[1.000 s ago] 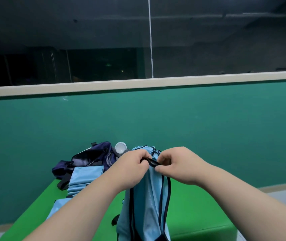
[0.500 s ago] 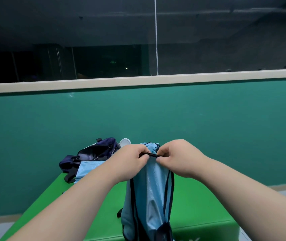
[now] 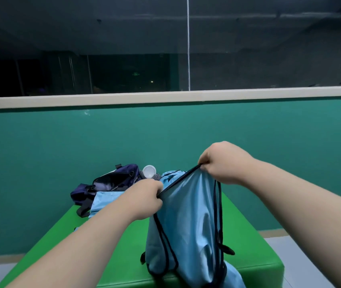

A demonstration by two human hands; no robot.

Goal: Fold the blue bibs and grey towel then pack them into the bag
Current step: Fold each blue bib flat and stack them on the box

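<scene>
My left hand point(image 3: 144, 201) and right hand point(image 3: 224, 163) each pinch the dark-trimmed top edge of a blue bib point(image 3: 188, 221), fingers curled tight round the hem. The edge is pulled taut between them and slants, low at my left hand and high at my right. From that edge the bib hangs with its long axis close to upright. The dark trim runs down both sides, and the lower end drapes over the near edge of the green bench point(image 3: 248, 242).

At the far left of the bench lies the navy bag point(image 3: 111, 181) on its side, long axis running left to right. Its zip mouth gapes open, facing up and towards me. The inside is dark, and I cannot tell whether anything is in it. Just in front of the bag, touching it, sits a stack of folded bibs point(image 3: 106, 199), partly hidden by my left forearm.

At the right end of the bag a white cap point(image 3: 149, 171) faces me. Just below it shows a small patch of grey cloth point(image 3: 156, 176), too little to say how it lies. Another crumpled blue bib point(image 3: 171, 175) sits just beyond the one I hold, between the cap and my right hand. Behind the bench is a green wall point(image 3: 41, 163).
</scene>
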